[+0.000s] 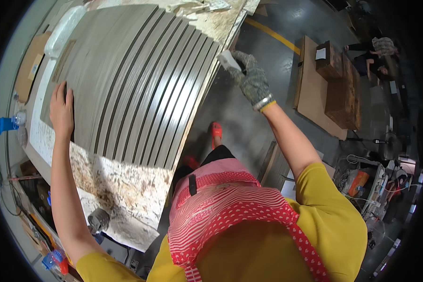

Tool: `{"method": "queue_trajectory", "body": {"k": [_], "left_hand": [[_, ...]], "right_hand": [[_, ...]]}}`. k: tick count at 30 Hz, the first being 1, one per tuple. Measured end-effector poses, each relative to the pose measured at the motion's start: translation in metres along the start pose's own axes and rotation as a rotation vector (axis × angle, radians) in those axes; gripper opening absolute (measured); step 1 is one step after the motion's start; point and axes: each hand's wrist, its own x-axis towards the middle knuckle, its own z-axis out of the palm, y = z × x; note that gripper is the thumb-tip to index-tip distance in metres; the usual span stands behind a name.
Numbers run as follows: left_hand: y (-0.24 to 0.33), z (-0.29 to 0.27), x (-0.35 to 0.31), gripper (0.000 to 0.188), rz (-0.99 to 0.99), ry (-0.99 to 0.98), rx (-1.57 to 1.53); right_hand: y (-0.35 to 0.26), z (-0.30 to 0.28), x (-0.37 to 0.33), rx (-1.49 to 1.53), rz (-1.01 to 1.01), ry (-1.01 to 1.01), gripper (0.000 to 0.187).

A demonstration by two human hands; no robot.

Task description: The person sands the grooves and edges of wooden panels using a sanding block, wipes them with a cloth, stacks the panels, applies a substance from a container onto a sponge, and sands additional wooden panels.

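A stepped stack of grey wood-grain boards (98, 80) lies across the workbench, their long edges staggered toward the right. My bare left hand (62, 108) rests on the left part of the top board, its fingers stretched out flat and holding nothing. My right hand (253, 79) wears a grey knitted glove and is out past the bench's right edge, beside the boards. Pinched in its fingers is a small white folded piece (228, 61), perhaps cloth or paper; its exact kind does not show. Its tip is near the lowest boards' edges.
The bench top (122, 188) is pale and stained brown. A roll of grey tape (98, 219) sits near its front, a clear plastic wrap bundle (63, 33) at the far left. Cardboard boxes (340, 94) stand on the floor at right, with people beyond. A fan is farther right.
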Motion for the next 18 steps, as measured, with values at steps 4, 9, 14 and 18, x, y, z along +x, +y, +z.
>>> {"method": "queue_trajectory", "body": {"k": [4, 9, 14, 18], "left_hand": [[0.007, -0.009, -0.007, 0.043, -0.012, -0.022, -0.012], [0.010, -0.014, -0.009, 0.043, -0.017, -0.022, -0.020], [0.007, -0.013, -0.010, 0.044, -0.028, -0.033, -0.019], [0.000, -0.008, -0.005, 0.044, -0.021, -0.019, -0.013]], "right_hand": [[0.024, 0.002, 0.044, -0.194, -0.124, 0.060, 0.040], [0.015, 0.012, 0.063, -0.242, -0.103, -0.017, 0.041], [-0.004, 0.025, 0.028, -0.312, -0.328, 0.089, 0.037], [-0.061, 0.039, -0.038, -0.211, -0.289, -0.198, 0.038]]}}
